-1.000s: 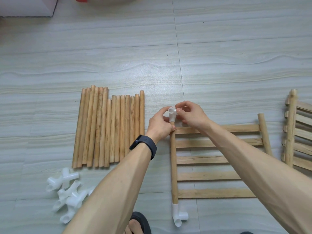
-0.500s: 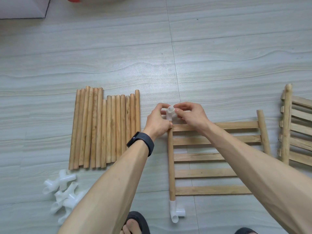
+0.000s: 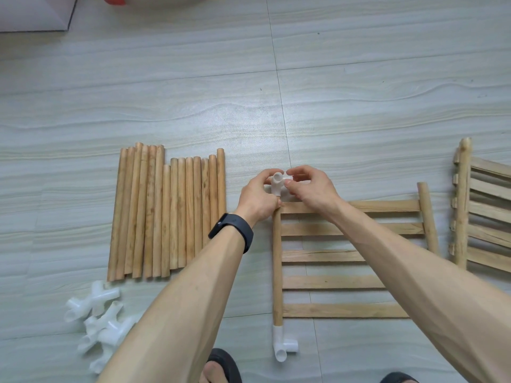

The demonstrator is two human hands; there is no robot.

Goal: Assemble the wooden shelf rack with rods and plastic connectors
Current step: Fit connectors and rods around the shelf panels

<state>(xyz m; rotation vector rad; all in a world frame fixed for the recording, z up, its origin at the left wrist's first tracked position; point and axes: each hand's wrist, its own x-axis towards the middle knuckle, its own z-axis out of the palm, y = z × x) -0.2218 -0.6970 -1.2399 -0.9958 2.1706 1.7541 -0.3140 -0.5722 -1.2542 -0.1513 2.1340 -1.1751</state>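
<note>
A slatted wooden shelf panel lies flat on the floor. Its left side rod carries a white plastic connector at the near end. At the rod's far end sits a second white connector. My left hand grips that connector and the rod top from the left. My right hand pinches the same connector from the right with thumb and fingertips. The panel's right side rod has a bare far end.
Several loose wooden rods lie side by side to the left. A heap of white connectors sits at the near left. A second slatted panel lies at the right edge. My feet in dark sandals show at the bottom.
Both hands stay on the far connector; my fingers have shifted slightly on it. The panel and loose parts have not moved.
</note>
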